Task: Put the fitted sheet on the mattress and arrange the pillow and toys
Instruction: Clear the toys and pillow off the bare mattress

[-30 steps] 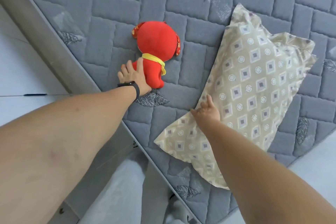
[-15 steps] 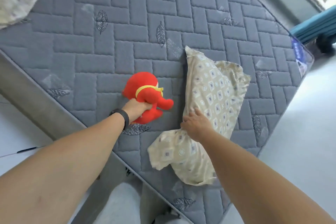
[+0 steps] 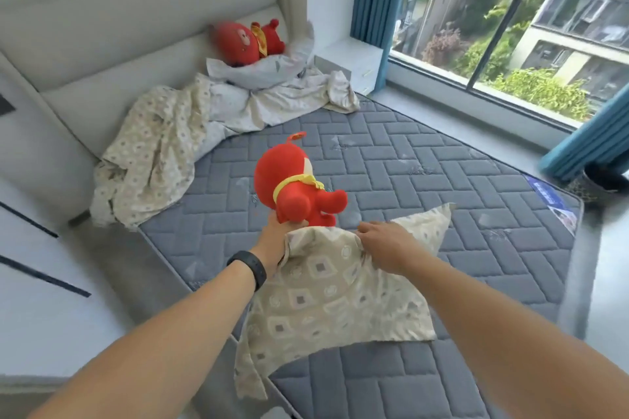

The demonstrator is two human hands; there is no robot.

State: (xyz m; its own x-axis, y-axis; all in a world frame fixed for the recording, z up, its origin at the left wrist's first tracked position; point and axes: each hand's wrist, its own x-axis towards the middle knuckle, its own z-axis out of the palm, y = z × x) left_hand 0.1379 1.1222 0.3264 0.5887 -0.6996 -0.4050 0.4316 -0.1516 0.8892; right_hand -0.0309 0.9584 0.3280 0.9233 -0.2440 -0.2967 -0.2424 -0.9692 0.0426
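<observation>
Left hand (image 3: 277, 231) grips red plush toy (image 3: 296, 180); right hand (image 3: 383, 243) clutches patterned pillow (image 3: 326, 299), both lifted mid-frame. Grey mattress (image 3: 408, 167) bare; fitted sheet (image 3: 163, 146) bunched upper left, fitting not begun.

1. Left arm: bare forearm rising from the lower left of the frame toward the centre, with a black wristband (image 3: 251, 269) at the wrist.
2. Left hand (image 3: 277, 233): just left of frame centre, fingers curled round the base of a red plush toy with a yellow collar (image 3: 293, 184), holding it upright.
3. Right arm: bare forearm entering from the lower right, extended toward the centre.
4. Right hand (image 3: 383, 243): knuckles up, fingers gripping the upper edge of a beige diamond-patterned pillow (image 3: 326, 296).
</observation>
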